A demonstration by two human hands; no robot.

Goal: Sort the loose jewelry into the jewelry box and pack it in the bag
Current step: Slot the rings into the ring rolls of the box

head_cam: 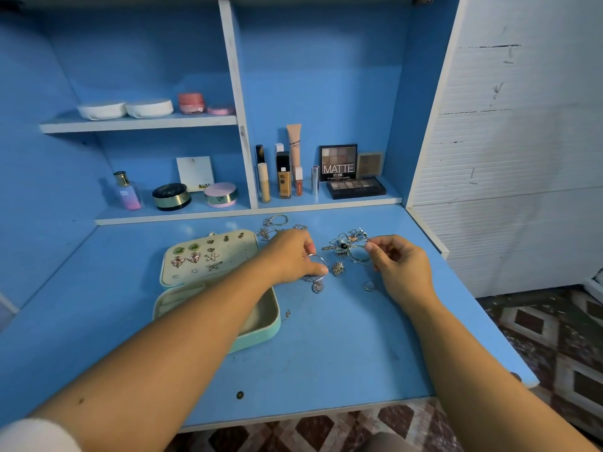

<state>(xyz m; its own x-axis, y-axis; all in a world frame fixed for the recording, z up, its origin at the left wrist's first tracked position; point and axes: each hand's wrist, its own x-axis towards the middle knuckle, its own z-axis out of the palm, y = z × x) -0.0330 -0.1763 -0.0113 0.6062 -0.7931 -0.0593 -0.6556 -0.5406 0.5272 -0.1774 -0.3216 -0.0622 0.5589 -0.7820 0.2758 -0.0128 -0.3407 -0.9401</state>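
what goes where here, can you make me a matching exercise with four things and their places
1 jewelry box
2 MATTE palette
3 perfume bottle
4 white puffs

a upper shelf
b desk
c lower shelf, right of the divider
d lower shelf, left end

Pairs: 1-b, 2-c, 3-d, 4-a

Even, fairly bright light falls from above, casting soft shadows and faint glare on the glossy blue worktop (pixel 326 337), with wide-angle bending at the edges and slight softness throughout.
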